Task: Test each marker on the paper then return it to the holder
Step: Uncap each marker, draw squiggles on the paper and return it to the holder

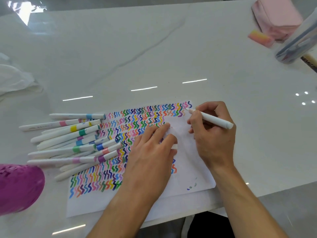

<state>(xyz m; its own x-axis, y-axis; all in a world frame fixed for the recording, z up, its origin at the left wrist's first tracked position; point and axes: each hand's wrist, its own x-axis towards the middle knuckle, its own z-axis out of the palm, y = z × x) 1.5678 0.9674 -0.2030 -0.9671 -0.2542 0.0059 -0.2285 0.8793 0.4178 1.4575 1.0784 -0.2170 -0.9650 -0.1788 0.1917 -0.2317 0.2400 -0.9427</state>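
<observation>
You're likely at a home or classroom craft desk: a glossy white marble-look surface [154, 48] carries heaped markers [72, 140], a pink pencil case [274, 16], a pastel eraser [260, 38] and a blurred clear pen tube [298, 43].

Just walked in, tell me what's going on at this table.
A person is testing markers. The right hand grips a white marker with its tip at the top right corner of the paper, beside rows of coloured squiggles. The left hand rests on the paper and pinches what looks like the cap. A pile of markers lies at the paper's left edge, not in the purple holder nearby on the white table.
</observation>
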